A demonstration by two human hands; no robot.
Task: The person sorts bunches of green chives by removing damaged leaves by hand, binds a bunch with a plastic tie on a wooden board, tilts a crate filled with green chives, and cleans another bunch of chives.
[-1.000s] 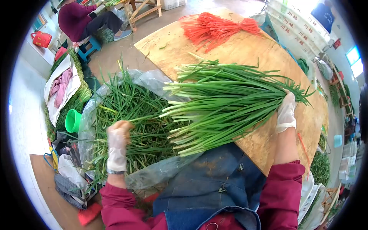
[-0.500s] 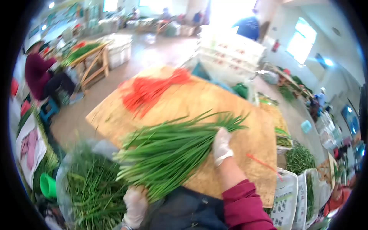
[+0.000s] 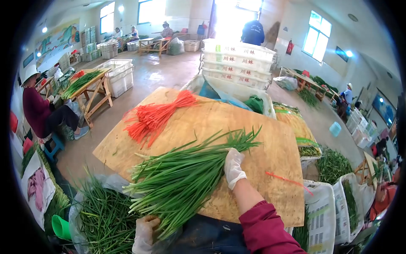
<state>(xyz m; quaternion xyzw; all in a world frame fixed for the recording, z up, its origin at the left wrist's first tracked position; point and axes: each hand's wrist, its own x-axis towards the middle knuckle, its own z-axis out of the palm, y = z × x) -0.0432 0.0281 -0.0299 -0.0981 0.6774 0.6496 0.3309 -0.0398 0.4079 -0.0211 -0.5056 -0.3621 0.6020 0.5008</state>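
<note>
A large fanned bunch of green stalks lies on the wooden board, pale ends toward the left and leaf tips toward the upper right. My right hand, in a pale glove, is closed round its leafy end. At the lower left edge of the bunch is my left hand, also gloved, with fingers curled against the lowest stalks; whether it grips any is hard to see. A pile of red ties rests on the board behind the bunch, and one loose red tie lies to the right.
A plastic-lined heap of loose greens is at the lower left, beside a green cup. White crates stand at the right, and stacked crates behind the board. A seated person is at the left.
The view has swung up and to the right, showing more of the room. My left hand has come from the loose heap to the bunch's lower edge. My right hand stays at the leafy end.
</note>
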